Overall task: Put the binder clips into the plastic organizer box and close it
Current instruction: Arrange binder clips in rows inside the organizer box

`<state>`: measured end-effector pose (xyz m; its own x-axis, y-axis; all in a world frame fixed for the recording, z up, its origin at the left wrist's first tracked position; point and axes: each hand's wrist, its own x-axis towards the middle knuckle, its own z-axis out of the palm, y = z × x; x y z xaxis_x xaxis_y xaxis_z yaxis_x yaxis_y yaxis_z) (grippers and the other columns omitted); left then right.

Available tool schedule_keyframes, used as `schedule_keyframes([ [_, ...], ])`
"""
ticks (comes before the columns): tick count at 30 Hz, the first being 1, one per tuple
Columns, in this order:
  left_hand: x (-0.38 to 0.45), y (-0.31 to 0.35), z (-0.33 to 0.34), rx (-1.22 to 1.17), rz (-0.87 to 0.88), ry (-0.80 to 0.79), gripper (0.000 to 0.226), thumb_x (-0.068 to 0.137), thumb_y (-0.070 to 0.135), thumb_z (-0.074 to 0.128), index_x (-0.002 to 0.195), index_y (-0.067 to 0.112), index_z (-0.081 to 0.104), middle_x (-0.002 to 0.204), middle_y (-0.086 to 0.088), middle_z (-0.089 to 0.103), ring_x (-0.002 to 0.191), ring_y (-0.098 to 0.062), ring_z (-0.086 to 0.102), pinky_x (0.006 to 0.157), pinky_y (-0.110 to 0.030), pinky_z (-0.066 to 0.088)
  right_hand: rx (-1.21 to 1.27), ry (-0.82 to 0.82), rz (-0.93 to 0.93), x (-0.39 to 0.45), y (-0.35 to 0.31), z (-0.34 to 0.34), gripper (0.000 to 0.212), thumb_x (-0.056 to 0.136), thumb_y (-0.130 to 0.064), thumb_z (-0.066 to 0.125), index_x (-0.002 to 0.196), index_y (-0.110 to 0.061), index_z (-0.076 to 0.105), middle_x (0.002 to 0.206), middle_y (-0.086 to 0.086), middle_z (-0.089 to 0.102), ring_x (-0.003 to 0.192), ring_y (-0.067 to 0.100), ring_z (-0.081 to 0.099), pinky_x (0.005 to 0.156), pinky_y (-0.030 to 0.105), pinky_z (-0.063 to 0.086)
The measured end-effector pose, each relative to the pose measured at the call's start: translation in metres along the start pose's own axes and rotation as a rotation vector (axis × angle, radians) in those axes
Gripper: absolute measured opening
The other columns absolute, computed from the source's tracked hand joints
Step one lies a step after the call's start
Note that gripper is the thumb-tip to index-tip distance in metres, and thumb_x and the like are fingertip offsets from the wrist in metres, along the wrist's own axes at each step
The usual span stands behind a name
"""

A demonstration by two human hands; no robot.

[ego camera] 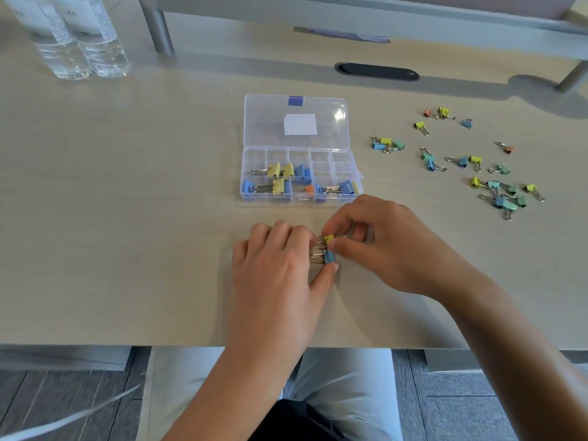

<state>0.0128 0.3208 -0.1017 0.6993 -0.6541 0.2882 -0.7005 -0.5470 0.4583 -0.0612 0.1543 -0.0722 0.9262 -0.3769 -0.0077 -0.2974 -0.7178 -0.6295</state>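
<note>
**Two hands on two clips, box lying open**

Two hands meet just below the middle of the frame. The left hand (276, 262) lies knuckles-up on the table (127, 218), its curled fingers over the wire handles of a blue binder clip (330, 256), the thumb touching the clip's lower edge. The right hand (378, 240) pinches a yellow binder clip (329, 239) between thumb and forefinger, just above the blue one and touching it.

Just above the hands sits the plastic organizer box (300, 173), its clear lid (296, 120) folded back flat toward the top of the frame. Yellow, blue and orange clips lie in the lower compartments; the upper row looks bare.

At the right of the frame, well apart from the box, loose clips (496, 186) lie scattered in small clusters.

In the upper left corner stand two water bottles (76, 43), and a dark slot (377, 71) sits in the table above the box
</note>
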Motion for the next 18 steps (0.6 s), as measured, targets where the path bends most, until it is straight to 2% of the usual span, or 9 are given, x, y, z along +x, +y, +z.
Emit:
schedule_keyframes([
  [4, 0.003, 0.002, 0.002, 0.027, -0.007, 0.001, 0.022, 0.081, 0.046, 0.070, 0.091, 0.028, 0.064, 0.089, 0.011, 0.057, 0.092, -0.021, 0.051, 0.078, -0.039, 0.043, 0.036, 0.021, 0.030, -0.002, 0.002, 0.001, 0.010, 0.088, -0.021, 0.076, 0.091, -0.030, 0.072, 0.085, -0.010, 0.065, 0.078, 0.008, 0.058, 0.068, 0.014, 0.046],
  [10, 0.004, 0.002, 0.000, 0.050, -0.032, -0.004, 0.019, 0.077, 0.040, 0.069, 0.082, 0.025, 0.059, 0.084, 0.010, 0.053, 0.088, -0.022, 0.048, 0.076, -0.039, 0.042, 0.032, 0.122, 0.031, 0.000, 0.007, 0.004, 0.014, 0.088, -0.019, 0.076, 0.090, -0.030, 0.068, 0.078, -0.010, 0.067, 0.073, 0.011, 0.060, 0.065, 0.023, 0.050],
  [14, 0.007, 0.001, 0.003, 0.057, -0.022, 0.005, 0.019, 0.076, 0.027, 0.068, 0.091, 0.022, 0.057, 0.086, 0.008, 0.056, 0.087, -0.024, 0.049, 0.076, -0.039, 0.042, 0.027, 0.163, 0.027, 0.004, 0.005, 0.004, 0.013, 0.089, -0.019, 0.076, 0.089, -0.030, 0.069, 0.078, -0.010, 0.066, 0.071, 0.012, 0.061, 0.063, 0.023, 0.050],
  [18, 0.010, -0.003, 0.008, 0.072, -0.006, 0.014, 0.013, 0.080, 0.022, 0.069, 0.092, 0.019, 0.065, 0.086, 0.003, 0.057, 0.087, -0.027, 0.051, 0.074, -0.044, 0.045, 0.151, 0.225, 0.066, 0.018, -0.002, -0.003, 0.009, 0.089, -0.016, 0.077, 0.092, -0.023, 0.074, 0.076, -0.007, 0.071, 0.070, 0.011, 0.068, 0.070, 0.025, 0.057],
])
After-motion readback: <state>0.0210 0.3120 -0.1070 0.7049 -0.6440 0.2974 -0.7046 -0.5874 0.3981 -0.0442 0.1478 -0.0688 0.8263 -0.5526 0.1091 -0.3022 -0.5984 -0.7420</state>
